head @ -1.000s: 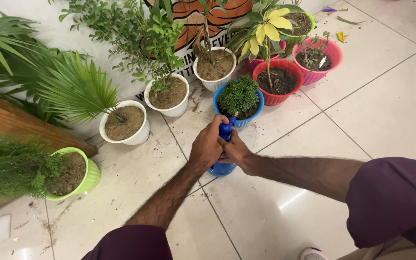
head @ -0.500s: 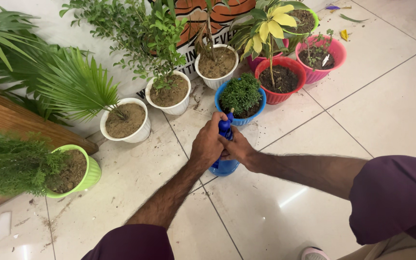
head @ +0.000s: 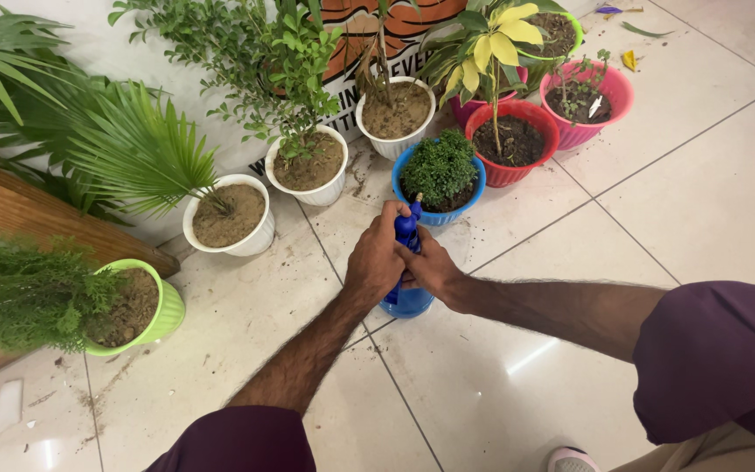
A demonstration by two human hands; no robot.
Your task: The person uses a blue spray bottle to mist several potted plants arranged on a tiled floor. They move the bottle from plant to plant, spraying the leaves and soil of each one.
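A blue spray bottle (head: 408, 299) stands on the tiled floor in the middle of the view. My left hand (head: 376, 260) is wrapped around its upper part and nozzle head. My right hand (head: 431, 267) grips the bottle from the right side, touching the left hand. The blue nozzle tip pokes up between my hands. Just beyond it sits a blue pot (head: 469, 195) holding a small dense green shrub (head: 438, 165).
Potted plants line the wall: a green pot (head: 164, 315) at left, white pots (head: 255, 240) (head: 321, 193) (head: 392, 148), a red pot (head: 509, 175) and a pink pot (head: 609, 124). A wooden plank (head: 37, 224) leans at left. Soil crumbs lie on the tiles.
Both hands and the bottle have stayed together; the view has shifted slightly, and the hands sit a little nearer the blue pot.
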